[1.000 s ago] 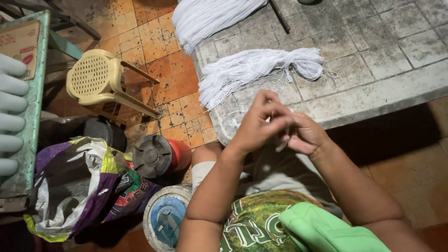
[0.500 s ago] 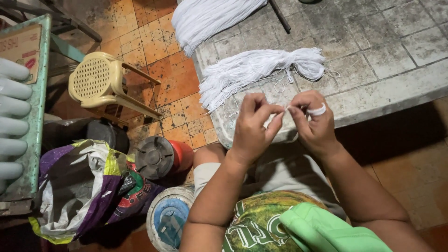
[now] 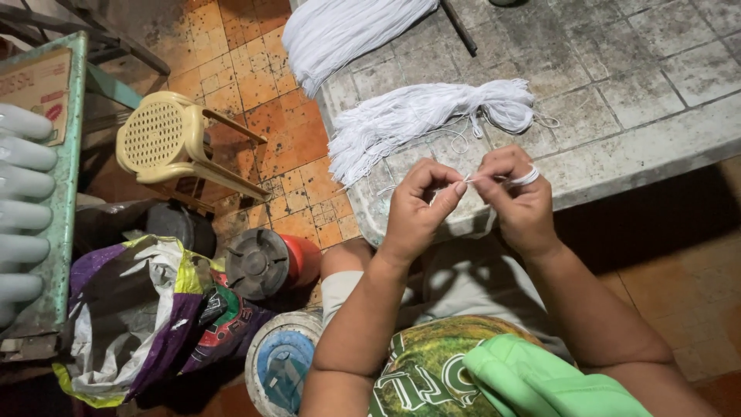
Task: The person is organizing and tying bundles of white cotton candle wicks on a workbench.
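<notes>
My left hand and my right hand meet over the near edge of a tiled stone table. Both pinch a thin white string stretched between the fingertips. The string is wound around a finger of my right hand like a white ring. Just beyond my hands lies a bundle of cut white strings, looped at its right end and fanned out at its left. A second, larger white bundle lies farther back on the table.
On the orange tiled floor to the left stand a yellow plastic stool, a red container with a dark lid, a colourful sack and a round bucket. A green shelf with white objects is at the far left. A green cloth lies on my lap.
My hands have moved slightly apart and up toward the table edge. The string is now wrapped around a right finger and pulled taut between both hands.
</notes>
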